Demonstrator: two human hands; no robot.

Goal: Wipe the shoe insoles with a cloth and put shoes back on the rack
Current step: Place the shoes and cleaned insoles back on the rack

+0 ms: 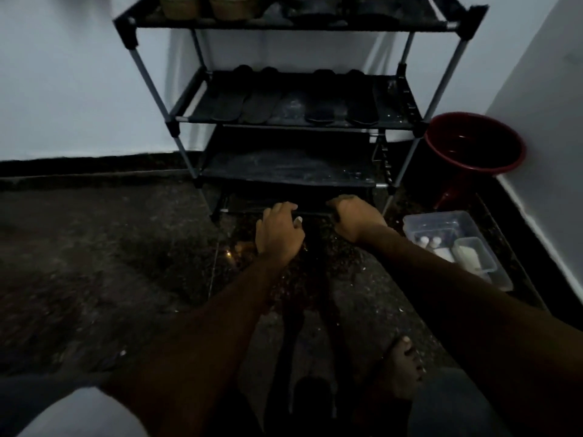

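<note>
At lowest rail of dusty black rack: left hand, right hand; fingers hidden, grip unclear.

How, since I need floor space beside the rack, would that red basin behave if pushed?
The red basin looks like thin plastic, so probably light and flexible. Glints inside suggest water, which would add weight and slosh. Tucked in the wall corner, it may not slide far.

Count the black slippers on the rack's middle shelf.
4, all in one row: far-left slipper, second slipper, then a gap, third slipper, far-right slipper. Dark shapes on the top shelf are too dim to count.
</note>
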